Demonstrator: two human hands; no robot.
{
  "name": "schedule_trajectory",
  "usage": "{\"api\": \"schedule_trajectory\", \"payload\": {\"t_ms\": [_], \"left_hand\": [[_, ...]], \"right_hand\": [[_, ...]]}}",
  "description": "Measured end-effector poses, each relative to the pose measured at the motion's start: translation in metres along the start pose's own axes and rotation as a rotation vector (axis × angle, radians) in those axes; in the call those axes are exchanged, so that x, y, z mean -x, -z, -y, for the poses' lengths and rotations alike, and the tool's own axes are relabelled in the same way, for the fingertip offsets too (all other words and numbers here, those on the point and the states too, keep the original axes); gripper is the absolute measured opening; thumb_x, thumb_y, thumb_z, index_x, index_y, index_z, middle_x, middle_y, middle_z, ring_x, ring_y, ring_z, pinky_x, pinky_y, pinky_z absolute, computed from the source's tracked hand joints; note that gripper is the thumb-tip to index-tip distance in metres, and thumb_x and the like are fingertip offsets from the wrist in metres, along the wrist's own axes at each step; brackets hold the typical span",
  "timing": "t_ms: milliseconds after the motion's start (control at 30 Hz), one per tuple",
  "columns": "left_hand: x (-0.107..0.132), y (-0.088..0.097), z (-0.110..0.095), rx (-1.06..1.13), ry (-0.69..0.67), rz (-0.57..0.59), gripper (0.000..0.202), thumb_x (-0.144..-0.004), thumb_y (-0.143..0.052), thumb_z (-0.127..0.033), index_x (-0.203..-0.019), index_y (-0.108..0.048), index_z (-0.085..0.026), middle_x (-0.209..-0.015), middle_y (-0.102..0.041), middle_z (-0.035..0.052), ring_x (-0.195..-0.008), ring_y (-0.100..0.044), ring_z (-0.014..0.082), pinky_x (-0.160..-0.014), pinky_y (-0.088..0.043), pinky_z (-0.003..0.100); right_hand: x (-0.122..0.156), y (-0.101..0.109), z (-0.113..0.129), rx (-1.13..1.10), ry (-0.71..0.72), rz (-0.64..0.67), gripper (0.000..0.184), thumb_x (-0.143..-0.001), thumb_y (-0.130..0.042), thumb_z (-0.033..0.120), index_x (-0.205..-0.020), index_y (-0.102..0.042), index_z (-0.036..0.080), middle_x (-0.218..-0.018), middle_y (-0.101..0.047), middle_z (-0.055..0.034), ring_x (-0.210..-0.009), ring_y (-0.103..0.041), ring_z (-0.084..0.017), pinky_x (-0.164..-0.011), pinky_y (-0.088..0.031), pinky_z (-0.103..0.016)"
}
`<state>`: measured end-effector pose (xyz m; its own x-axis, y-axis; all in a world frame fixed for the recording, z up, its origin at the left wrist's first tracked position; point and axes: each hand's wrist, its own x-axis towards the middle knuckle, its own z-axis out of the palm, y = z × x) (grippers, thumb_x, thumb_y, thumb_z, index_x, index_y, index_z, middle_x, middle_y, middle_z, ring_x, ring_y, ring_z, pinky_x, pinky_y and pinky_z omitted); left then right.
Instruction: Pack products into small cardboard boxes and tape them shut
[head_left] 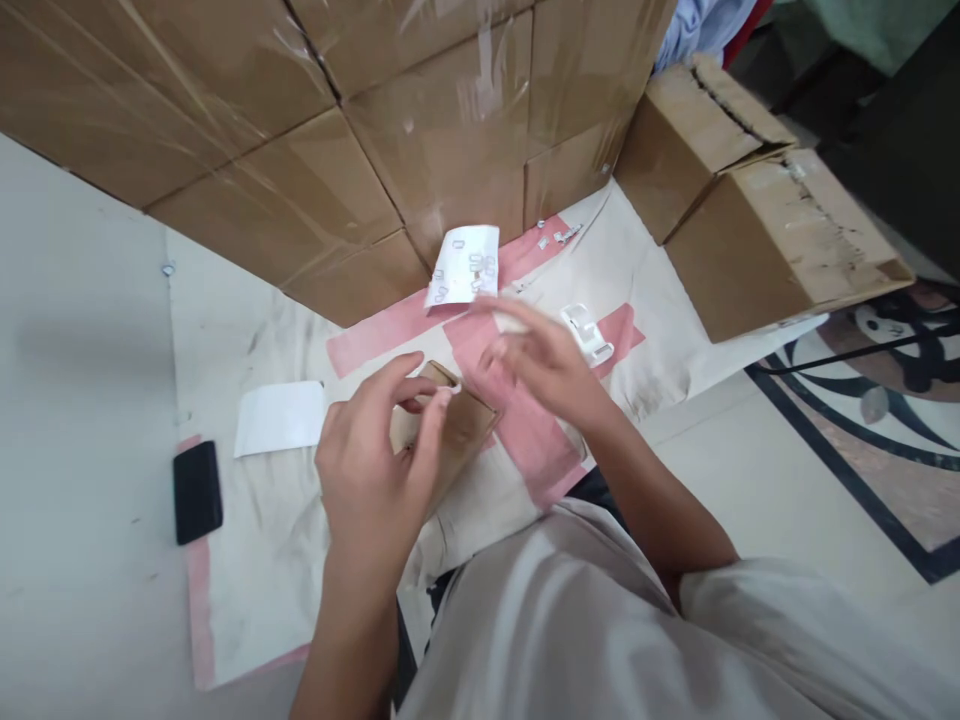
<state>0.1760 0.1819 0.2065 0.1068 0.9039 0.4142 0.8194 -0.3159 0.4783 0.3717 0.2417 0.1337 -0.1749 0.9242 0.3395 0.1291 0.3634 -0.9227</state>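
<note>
My left hand [379, 455] hovers over a small brown cardboard piece [457, 425] on the cloth, with thumb and fingers pinched on something tiny I cannot make out. My right hand [536, 355] is just right of it, blurred by motion, fingers partly spread above a pink stripe. A white sheet [463, 264] carrying several small metal clips lies just beyond the hands. A white plastic part [589, 333] rests to the right of my right hand.
A cream cloth with pink stripes [247, 560] covers the floor. Taped cardboard boxes [315, 150] stand stacked behind it, with two more boxes [765, 230] at the right. A white card [279, 417] and a black phone [197, 491] lie at the left. Loose clips [559, 236] lie near the boxes.
</note>
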Motion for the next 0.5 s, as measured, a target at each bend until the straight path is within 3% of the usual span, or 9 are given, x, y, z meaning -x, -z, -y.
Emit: {"api": "schedule_trajectory", "payload": {"t_ms": [67, 100, 200, 367, 500], "left_hand": [[0.003, -0.001, 0.0, 0.025, -0.004, 0.061, 0.035, -0.091, -0.069, -0.03, -0.124, -0.058, -0.031, -0.09, -0.073, -0.0034, -0.079, -0.068, 0.0154, -0.083, -0.05, 0.035], [0.005, -0.002, 0.0, 0.031, 0.008, 0.084, 0.037, -0.091, -0.07, -0.031, -0.126, -0.057, -0.032, -0.09, -0.072, -0.0036, -0.078, -0.067, 0.0152, -0.083, -0.049, 0.036], [0.009, -0.004, -0.001, 0.02, 0.026, 0.118, 0.043, -0.091, -0.071, -0.036, -0.131, -0.054, -0.035, -0.095, -0.07, -0.0036, -0.08, -0.066, 0.0151, -0.085, -0.049, 0.038], [0.018, -0.003, 0.013, -0.099, 0.094, 0.082, 0.04, -0.09, -0.069, -0.046, -0.125, -0.059, -0.028, -0.1, -0.07, 0.0007, -0.092, -0.068, 0.0198, -0.089, -0.05, 0.042], [0.03, -0.007, 0.034, -0.258, 0.311, 0.227, 0.046, -0.097, -0.052, -0.054, -0.131, -0.059, -0.025, -0.131, -0.066, 0.0114, -0.122, -0.062, 0.0336, -0.102, -0.047, 0.052]], "right_hand": [[0.02, -0.009, 0.021, -0.14, 0.087, 0.184, 0.03, -0.103, -0.051, 0.041, -0.125, -0.064, 0.025, -0.11, -0.07, -0.0053, -0.081, -0.068, -0.013, -0.067, -0.059, -0.027], [0.027, -0.012, 0.027, -0.176, 0.12, 0.209, 0.024, -0.102, -0.053, 0.038, -0.116, -0.068, 0.024, -0.103, -0.072, -0.0035, -0.078, -0.067, -0.012, -0.067, -0.058, -0.026], [0.041, -0.014, 0.025, -0.176, 0.109, 0.103, 0.016, -0.1, -0.058, 0.034, -0.1, -0.07, 0.023, -0.089, -0.071, -0.0005, -0.073, -0.064, -0.011, -0.064, -0.054, -0.024], [0.046, -0.013, -0.022, -0.077, -0.046, -0.143, 0.022, -0.096, -0.062, 0.04, -0.096, -0.069, 0.019, -0.091, -0.07, -0.0024, -0.069, -0.061, -0.01, -0.061, -0.05, -0.024], [0.041, -0.032, -0.063, 0.011, -0.08, -0.142, 0.011, -0.094, -0.062, 0.027, -0.092, -0.068, 0.018, -0.089, -0.07, -0.001, -0.069, -0.058, -0.01, -0.069, -0.048, -0.025]]}}
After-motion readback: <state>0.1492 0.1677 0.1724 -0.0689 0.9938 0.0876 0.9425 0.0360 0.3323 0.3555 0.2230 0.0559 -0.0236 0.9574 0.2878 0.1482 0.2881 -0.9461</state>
